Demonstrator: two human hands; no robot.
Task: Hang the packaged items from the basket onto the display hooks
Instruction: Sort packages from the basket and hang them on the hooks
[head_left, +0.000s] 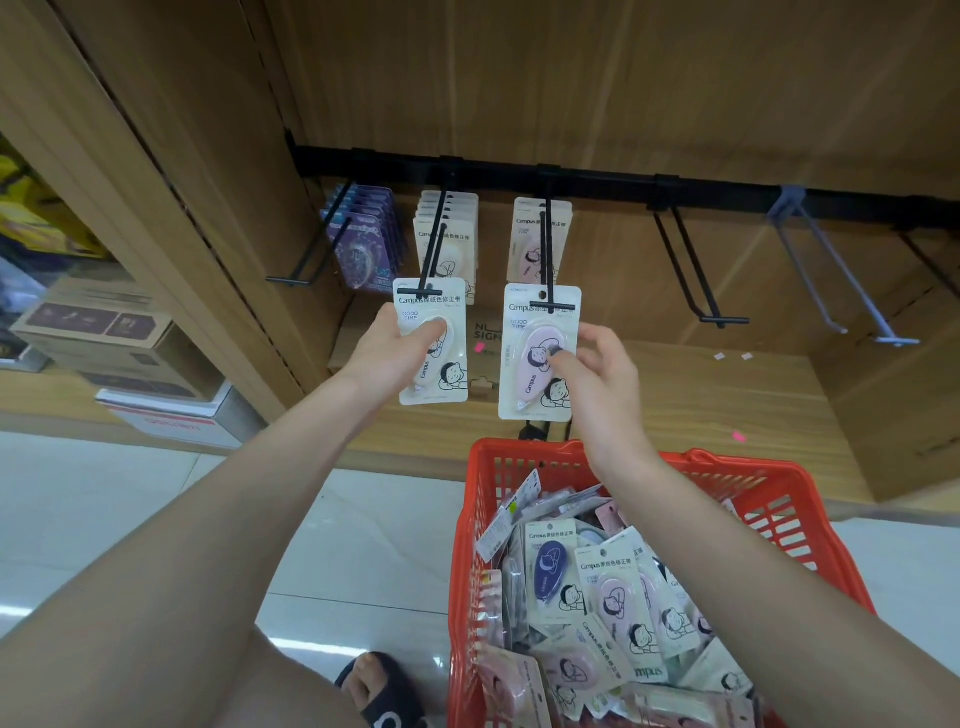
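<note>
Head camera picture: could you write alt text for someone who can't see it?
Two bare hands each hold a carded correction tape at a black display hook: left hand a cream correction tape, right hand a pink correction tape. Below, a red basket holds many more packs.

A rail (597, 179) runs across the back panel, with hooks (691, 270) jutting forward from it. Packets hang on the three leftmost hooks. Below and to the right, a basket (810, 499) on the floor holds heaped packets (602, 587). Boxes (104, 332) sit far left.
</note>
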